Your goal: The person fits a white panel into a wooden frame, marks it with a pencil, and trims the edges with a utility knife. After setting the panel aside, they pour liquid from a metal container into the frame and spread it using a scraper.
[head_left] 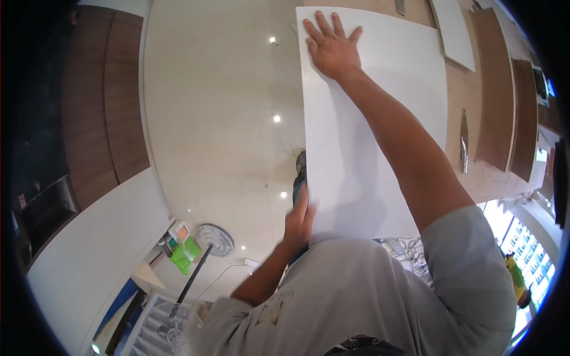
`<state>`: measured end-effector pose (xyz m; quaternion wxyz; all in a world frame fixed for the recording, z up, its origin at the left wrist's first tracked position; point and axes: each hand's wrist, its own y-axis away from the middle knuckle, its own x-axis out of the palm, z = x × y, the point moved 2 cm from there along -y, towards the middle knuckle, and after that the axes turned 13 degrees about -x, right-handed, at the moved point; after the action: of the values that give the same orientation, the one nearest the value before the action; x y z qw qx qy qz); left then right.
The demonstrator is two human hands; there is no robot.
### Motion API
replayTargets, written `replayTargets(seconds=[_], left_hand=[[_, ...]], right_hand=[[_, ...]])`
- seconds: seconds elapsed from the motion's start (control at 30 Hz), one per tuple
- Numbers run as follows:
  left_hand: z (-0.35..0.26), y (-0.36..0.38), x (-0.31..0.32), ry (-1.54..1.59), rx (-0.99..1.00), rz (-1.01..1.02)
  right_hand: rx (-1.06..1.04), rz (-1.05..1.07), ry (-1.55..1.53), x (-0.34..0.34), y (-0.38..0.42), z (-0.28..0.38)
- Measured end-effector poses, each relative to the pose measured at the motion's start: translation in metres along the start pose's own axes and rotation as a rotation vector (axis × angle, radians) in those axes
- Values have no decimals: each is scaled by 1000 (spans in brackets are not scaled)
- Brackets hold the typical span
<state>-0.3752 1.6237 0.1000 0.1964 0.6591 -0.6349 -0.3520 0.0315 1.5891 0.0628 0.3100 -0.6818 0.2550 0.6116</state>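
A large white panel lies flat in front of me, with a wooden-coloured surface along its right side. My right hand rests palm down near its far left corner, fingers spread. My left hand is at the near part of the panel's left edge, fingers stretched along it. Slight blur softens the left fingertips. Just beyond that hand, a shoe shows beside the panel's edge.
A smaller white board and a narrow shiny strip lie right of the panel, near brown boards. At lower left stand a fan and a round base with a pole. Brown cabinet fronts line the left.
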Motion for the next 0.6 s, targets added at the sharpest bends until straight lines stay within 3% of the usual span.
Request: replayTargets(seconds=[0.07, 0.1, 0.17, 0.2, 0.27, 0.3, 0.4, 0.43, 0.47, 0.53, 0.6], left_hand=[[53, 67, 8, -116, -174, 111], [81, 91, 6, -167, -156, 138], [102, 121, -11, -191, -186, -102], [81, 122, -22, -117, -363, -311], [33, 108, -39, 21, -247, -620], [9, 94, -39, 105, -97, -697], [-65, 42, -16, 277, 98, -528], [-102, 36, 0, 442, 47, -353], [-135, 35, 14, 481, 66, -148], [-162, 26, 46, 561, 151, 133], [-146, 11, 64, 363, 266, -46]], right_hand=[[14, 25, 1, -2, 3, 2], [16, 59, -1, -3, 7, 2], [-19, 78, -4, -8, 37, 6], [-40, 85, -70, -16, 63, 9], [-62, 136, -299, -41, 121, 18], [-36, 100, -516, -41, 154, 22], [262, 9, -1372, -88, 253, 29], [448, 128, -1661, -121, 276, 24], [569, 41, -1942, -142, 300, 21], [591, -72, -2086, -166, 322, 3], [739, -175, -2000, -153, 338, -33]])
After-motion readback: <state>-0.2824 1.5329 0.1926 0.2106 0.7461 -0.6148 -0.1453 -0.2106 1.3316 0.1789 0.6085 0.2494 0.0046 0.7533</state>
